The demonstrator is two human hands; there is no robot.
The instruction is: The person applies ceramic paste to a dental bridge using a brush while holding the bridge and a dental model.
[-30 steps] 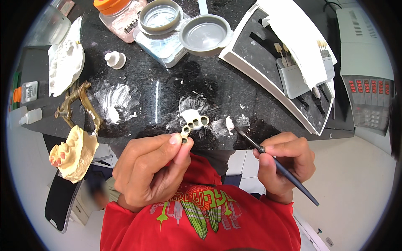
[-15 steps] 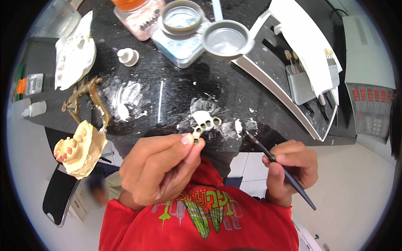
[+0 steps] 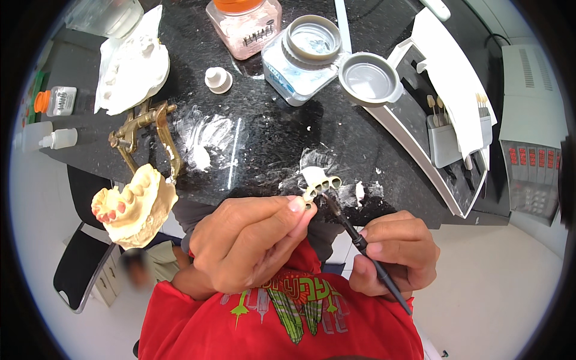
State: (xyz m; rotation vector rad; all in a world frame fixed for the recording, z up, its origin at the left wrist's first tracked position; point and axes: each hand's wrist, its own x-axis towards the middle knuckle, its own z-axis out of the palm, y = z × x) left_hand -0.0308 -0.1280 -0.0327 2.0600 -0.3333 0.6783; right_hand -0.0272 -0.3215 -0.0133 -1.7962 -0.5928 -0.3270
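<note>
Between the thumb and fingers of my left hand (image 3: 249, 240) is a dental bridge (image 3: 326, 183), a short curved row of pale hollow crowns. My right hand (image 3: 399, 252) grips a slim black brush (image 3: 375, 262) like a pen, and its tip is at the bridge's near side; whether it touches cannot be made out. Just beyond the bridge, a mound of white paste (image 3: 315, 174) lies smeared on the black bench (image 3: 270, 135). A smaller white dab (image 3: 360, 192) sits to the right of it.
At left stand a yellowish plaster tooth model (image 3: 135, 207) on a brass articulator (image 3: 159, 129) and a white cast (image 3: 132, 69). Farther back are a small white bottle (image 3: 218, 80), a pink powder jar (image 3: 245, 27) and an opened jar (image 3: 300, 66). A white brush case (image 3: 414, 144) lies right.
My right hand has brought the brush tip left, from the white dab to the bridge. The bench's contents appear shifted rightward in view. My left hand keeps its hold on the bridge.
</note>
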